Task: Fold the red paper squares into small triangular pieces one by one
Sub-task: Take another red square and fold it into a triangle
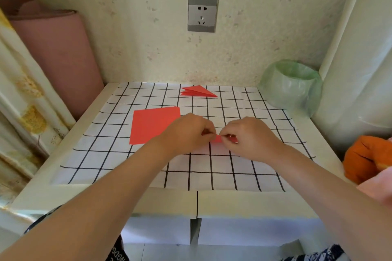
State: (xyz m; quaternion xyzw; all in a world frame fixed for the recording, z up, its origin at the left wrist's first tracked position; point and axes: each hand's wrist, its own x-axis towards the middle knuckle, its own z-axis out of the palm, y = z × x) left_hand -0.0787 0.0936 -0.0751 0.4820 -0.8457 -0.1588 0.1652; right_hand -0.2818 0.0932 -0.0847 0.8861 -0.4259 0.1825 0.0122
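Note:
A small folded red paper piece (218,139) sits between my hands at the middle of the grid-patterned table. My left hand (188,131) pinches its left end and my right hand (250,137) pinches its right end; most of the piece is hidden by my fingers. A flat stack of red paper squares (152,125) lies just left of my left hand. Folded red triangles (198,91) are piled near the table's back edge.
The black-and-white grid cloth (118,154) covers a white table against a wall with a socket (202,14). A green plastic-lined bin (292,87) stands at the back right, an orange cloth (364,157) at the right edge, and a pink roll (57,53) leans at the left.

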